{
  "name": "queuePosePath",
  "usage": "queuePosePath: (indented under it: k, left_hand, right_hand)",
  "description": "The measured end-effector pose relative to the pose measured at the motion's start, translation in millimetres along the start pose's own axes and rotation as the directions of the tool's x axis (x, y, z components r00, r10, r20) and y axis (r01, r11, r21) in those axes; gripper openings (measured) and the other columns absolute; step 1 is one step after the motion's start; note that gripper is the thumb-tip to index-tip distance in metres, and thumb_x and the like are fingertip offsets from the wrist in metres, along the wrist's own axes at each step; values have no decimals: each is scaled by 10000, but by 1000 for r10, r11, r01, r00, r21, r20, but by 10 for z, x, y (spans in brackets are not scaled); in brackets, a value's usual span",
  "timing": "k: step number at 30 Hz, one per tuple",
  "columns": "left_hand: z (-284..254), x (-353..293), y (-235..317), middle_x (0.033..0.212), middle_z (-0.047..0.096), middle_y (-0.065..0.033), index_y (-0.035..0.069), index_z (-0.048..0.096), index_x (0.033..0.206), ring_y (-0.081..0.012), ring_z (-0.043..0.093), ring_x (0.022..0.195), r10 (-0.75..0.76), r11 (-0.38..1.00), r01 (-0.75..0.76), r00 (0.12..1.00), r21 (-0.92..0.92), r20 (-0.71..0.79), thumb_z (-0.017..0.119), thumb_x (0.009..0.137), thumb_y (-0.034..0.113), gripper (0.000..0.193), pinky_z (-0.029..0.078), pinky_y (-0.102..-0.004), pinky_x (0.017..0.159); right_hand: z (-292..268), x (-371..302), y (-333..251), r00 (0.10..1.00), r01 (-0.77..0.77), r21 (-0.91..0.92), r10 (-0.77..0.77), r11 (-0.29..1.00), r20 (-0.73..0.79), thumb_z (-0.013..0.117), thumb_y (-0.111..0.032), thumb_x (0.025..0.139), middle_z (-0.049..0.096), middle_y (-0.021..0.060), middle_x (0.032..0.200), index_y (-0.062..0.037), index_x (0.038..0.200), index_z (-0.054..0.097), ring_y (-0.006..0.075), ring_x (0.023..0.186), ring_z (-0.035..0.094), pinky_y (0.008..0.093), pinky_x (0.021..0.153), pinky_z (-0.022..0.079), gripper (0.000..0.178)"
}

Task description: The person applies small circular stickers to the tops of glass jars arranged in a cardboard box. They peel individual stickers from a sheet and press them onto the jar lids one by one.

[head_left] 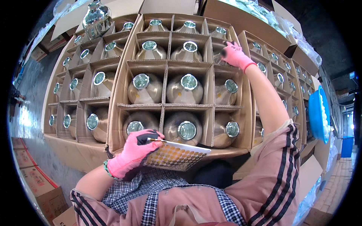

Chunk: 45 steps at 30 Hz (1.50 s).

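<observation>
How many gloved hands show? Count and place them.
2. Left hand holds a dotted sheet at lower centre; right hand reaches into the carton's upper right cell. No others visible.

Looked like a packing warehouse: divided cardboard cartons (166, 71) of metallic bottles (184, 88) stacked ahead, more boxes (37, 188) at near left, bagged stock (264, 15) far right.

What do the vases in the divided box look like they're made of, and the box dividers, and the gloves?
The vases look like glass or metal with a mirror-bright metallic finish: they throw sharp reflections, so which one stays open. The dividers look like brown corrugated cardboard, matte, with raw cut edges. The gloves on the left hand and right hand look like pink knit fabric with darker coated fingertips.
</observation>
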<state>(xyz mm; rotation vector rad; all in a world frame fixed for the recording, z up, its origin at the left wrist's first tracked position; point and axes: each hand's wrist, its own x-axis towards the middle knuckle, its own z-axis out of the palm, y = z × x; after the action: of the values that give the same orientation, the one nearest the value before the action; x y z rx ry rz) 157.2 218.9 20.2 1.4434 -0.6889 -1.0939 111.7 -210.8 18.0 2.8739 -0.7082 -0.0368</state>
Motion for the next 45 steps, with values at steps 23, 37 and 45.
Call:
queuePosePath:
  k: [23,37,45]
  left_hand:
    - [52,-5,-97,878,613,-73,-12,627,862,-128,562,850,24,995,-18,998,99,-59,657,736,121,186,434,-255,755]
    - [46,-23,-78,920,590,-68,-11,625,834,-134,526,881,30,997,-28,999,68,-23,629,743,75,126,410,-261,780]
    - [68,30,-105,900,603,-72,-8,626,861,-133,549,860,73,996,-72,997,42,-9,648,738,94,160,427,-256,764]
  right_hand:
    - [-62,-141,120,986,40,732,93,681,-141,658,-302,683,506,156,1168,-76,832,656,317,1058,476,354,900,383,271]
    - [50,303,-344,942,73,-173,-11,982,335,497,-66,734,264,145,1384,-77,1177,510,395,1281,193,457,1055,193,443]
    - [-73,114,-266,990,-139,-34,138,990,-42,598,-159,711,459,161,1179,-87,1017,586,356,1173,382,458,969,321,314]
